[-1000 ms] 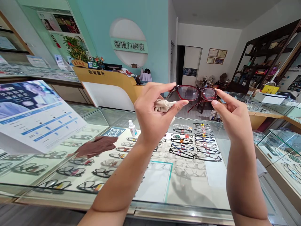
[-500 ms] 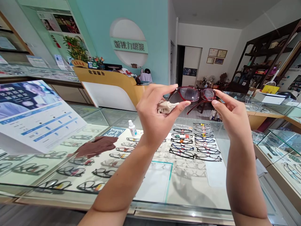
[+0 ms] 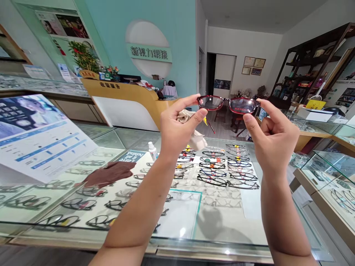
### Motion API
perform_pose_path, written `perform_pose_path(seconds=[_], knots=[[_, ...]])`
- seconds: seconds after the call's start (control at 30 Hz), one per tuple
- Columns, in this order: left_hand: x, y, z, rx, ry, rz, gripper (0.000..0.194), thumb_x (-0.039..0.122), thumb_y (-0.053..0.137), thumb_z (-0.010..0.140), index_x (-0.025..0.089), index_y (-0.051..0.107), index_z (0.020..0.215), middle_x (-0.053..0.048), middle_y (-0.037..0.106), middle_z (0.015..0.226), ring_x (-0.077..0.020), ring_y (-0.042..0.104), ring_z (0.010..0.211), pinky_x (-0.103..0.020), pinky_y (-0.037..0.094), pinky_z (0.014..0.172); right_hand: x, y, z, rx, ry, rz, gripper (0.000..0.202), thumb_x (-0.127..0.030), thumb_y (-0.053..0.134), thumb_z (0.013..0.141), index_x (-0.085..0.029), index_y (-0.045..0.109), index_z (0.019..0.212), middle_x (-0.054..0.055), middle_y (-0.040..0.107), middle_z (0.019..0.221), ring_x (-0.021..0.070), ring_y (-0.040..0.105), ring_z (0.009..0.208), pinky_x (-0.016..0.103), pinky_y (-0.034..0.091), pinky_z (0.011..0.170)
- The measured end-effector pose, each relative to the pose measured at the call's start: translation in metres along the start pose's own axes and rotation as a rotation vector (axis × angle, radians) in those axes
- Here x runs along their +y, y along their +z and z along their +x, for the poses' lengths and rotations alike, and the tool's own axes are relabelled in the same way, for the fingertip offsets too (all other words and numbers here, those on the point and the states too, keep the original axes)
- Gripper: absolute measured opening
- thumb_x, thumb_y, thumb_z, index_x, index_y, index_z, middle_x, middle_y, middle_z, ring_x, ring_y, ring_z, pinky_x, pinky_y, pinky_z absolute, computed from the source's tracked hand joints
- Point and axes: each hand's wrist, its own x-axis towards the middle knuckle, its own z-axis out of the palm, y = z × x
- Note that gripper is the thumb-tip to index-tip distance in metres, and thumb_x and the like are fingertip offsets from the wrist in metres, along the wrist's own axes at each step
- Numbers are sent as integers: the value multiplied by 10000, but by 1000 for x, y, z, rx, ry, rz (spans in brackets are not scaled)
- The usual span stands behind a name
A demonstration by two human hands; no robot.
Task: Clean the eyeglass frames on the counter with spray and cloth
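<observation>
Both hands hold up a pair of dark red eyeglasses (image 3: 212, 108) above the glass counter, its lenses facing me. My left hand (image 3: 181, 123) pinches the left end of the frame between thumb and forefinger. A cream cloth (image 3: 198, 140) is bunched in that same hand and hangs below the thumb. My right hand (image 3: 273, 133) grips the right end with thumb and forefinger, the other fingers curled in. One temple arm with a yellow tag hangs below the left lens. Faint lettering shows on the right lens.
Rows of eyeglasses (image 3: 212, 180) lie in the glass display counter (image 3: 224, 229). On top are a brown cloth (image 3: 109, 174), a small white bottle (image 3: 152, 150) and, at left, a folded calendar-like card (image 3: 47, 140). Another glass case (image 3: 332, 177) stands at right.
The eyeglasses have turned from tilted to nearly level and facing me. My right hand has moved slightly to its new hold at the right end, and the cream cloth now hangs lower.
</observation>
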Motion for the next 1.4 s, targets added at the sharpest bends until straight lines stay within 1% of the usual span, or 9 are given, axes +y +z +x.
perform_pose_path(seconds=[0.1,0.23,0.4,0.6,0.7,0.87,1.07,1.23,1.4], knots=[[-1,0,-1,-10,-38,-20,454,539,875,823,294,807,1198,-71,807,1191,-164,696,819,-292,565,669,-2,0,-1,25,-14,-16,371,-440,771,920,-250,774,1238,-50,462,651,98,349,553,286,398,554],[-3,0,-1,-10,-38,-19,436,504,873,833,302,805,1213,-66,808,1204,-148,680,783,-290,567,674,-3,-2,-1,-3,-10,-12,372,-453,762,924,-262,772,1243,-53,448,640,104,373,553,292,421,566],[-2,-1,-1,10,-1,15,398,429,869,849,300,801,1219,-60,810,1194,-154,695,832,-301,577,742,-2,-2,0,-27,16,-29,385,-417,757,922,-259,769,1273,-68,411,612,105,359,544,307,442,590],[0,-2,-2,9,30,44,411,495,865,854,314,791,1216,-55,803,1186,-159,687,810,-310,567,695,-3,-3,0,-35,11,-48,369,-432,738,935,-249,767,1254,-65,458,632,99,317,547,292,404,568],[1,-1,-4,32,90,81,427,531,853,862,308,782,1220,-57,790,1159,-172,693,841,-313,560,679,-3,-3,1,-66,37,-56,374,-435,735,937,-242,763,1256,-62,464,641,98,309,554,286,384,562],[5,0,-7,97,238,149,455,549,852,859,289,766,1222,-51,756,1134,-182,692,899,-317,567,730,-2,-4,3,-106,94,-61,422,-454,753,921,-239,756,1283,-66,471,634,97,314,565,282,376,568],[8,-1,-9,97,264,165,480,569,838,864,292,748,1246,-59,735,1173,-191,694,938,-316,578,745,-2,-3,2,-98,71,-79,408,-444,753,926,-237,753,1278,-78,439,618,105,329,567,296,393,590],[5,0,-9,85,183,179,468,565,824,880,291,758,1254,-59,764,1163,-172,686,858,-300,572,685,1,1,0,-22,-5,-150,420,-461,742,934,-245,733,1294,-37,539,724,124,430,614,316,451,630],[4,1,-9,45,114,166,507,579,806,889,299,739,1306,-64,758,1258,-176,707,890,-291,582,694,2,6,-1,56,-81,-228,439,-480,752,911,-282,725,1302,53,636,1011,210,614,915,372,552,747]])
